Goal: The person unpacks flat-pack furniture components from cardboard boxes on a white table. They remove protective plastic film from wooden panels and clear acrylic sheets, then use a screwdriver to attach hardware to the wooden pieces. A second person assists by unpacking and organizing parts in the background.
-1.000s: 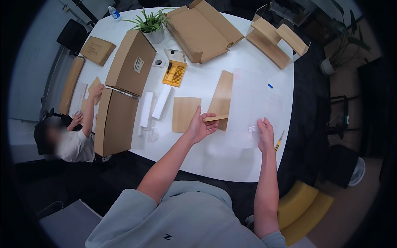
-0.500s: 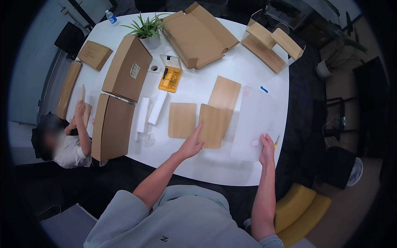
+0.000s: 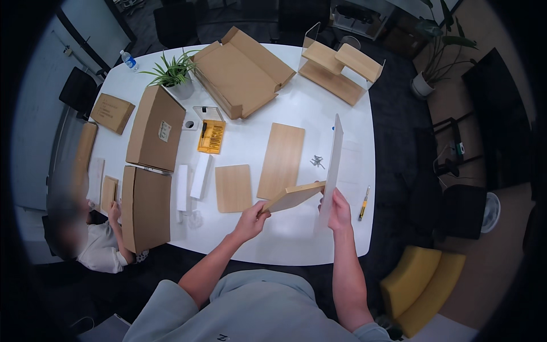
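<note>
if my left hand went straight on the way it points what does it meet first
Past the held board, your left hand seems lined up with the longer board lying flat on the table; depth is unclear, so it might pass above.

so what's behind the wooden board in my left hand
Behind that wooden board, a longer board lies flat on the white table. Its near right corner is covered by the held one, so that part can't be seen.

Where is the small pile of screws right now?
In the head view, the screws lie on the white table, right of centre, between the long flat wooden board and the panel in the person's right hand.
</note>
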Available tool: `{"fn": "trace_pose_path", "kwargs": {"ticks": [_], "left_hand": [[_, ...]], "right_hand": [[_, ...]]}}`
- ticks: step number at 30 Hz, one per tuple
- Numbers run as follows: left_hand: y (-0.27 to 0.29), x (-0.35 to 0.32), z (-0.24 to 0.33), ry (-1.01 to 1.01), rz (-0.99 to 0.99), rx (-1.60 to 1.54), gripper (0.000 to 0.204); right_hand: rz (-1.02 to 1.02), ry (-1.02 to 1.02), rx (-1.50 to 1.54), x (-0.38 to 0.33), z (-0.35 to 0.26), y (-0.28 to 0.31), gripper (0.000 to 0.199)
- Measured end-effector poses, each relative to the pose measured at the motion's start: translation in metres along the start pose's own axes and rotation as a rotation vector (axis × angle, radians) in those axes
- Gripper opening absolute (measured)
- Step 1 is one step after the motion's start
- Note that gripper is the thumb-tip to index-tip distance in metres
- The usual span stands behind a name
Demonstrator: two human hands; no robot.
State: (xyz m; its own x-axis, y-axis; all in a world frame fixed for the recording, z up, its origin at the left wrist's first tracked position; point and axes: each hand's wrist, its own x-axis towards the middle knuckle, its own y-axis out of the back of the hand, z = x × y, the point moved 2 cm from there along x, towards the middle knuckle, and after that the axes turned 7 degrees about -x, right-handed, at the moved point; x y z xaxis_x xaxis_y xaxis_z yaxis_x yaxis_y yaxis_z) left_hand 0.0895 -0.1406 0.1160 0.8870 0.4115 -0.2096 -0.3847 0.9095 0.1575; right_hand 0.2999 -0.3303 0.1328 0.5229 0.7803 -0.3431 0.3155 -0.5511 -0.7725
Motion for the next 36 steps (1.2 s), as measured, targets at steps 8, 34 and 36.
{"fn": "trace_pose_path", "kwargs": {"ticks": [8,34,36], "left_hand": [[0.005,0.047,0.040,-0.043,0.034,-0.055,0.021],[0.030,0.073,0.001,0.024,0.051,-0.155,0.024],[0.029,0.073,-0.004,0.025,0.061,-0.162,0.023]], "right_hand": [[0.080,-0.042,-0.084,0.010,0.021,0.008,0.034],[0.281,-0.072,-1.034,0.039,0.056,-0.013,0.018],[0.281,-0.080,-1.028,0.040,0.053,-0.015,0.017]]}}
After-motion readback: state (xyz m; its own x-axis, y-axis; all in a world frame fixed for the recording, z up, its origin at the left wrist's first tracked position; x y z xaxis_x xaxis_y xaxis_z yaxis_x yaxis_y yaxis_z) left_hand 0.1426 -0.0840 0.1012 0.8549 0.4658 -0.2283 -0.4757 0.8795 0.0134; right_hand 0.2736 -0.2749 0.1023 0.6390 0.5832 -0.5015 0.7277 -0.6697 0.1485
